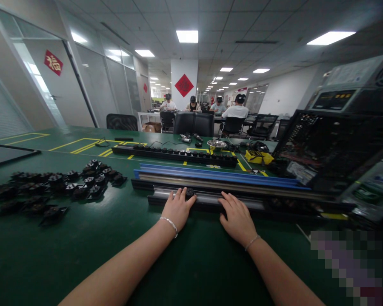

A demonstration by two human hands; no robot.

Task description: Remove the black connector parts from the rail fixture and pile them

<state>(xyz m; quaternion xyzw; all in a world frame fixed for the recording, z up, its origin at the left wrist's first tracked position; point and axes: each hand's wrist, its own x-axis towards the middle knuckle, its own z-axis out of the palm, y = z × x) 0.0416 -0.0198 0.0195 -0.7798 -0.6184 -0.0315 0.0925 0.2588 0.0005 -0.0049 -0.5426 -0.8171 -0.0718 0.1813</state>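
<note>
My left hand [178, 208] rests on the near edge of a long black and silver rail [207, 199] lying across the green table [83, 250]. Its fingers press on a small black round part [189, 193] seated in the rail. My right hand [237, 216] lies flat on the same rail a little to the right, fingers stretched forward, holding nothing. Both wrists wear thin bracelets.
Behind the rail lie blue and grey strips [217, 175] and a black rail filled with round parts [175, 154]. Several loose black parts [54, 189] are spread at the left. An open computer case [332, 148] stands at right. A metal bowl [216, 145], a yellow tray [259, 157], and seated people [236, 111] are beyond.
</note>
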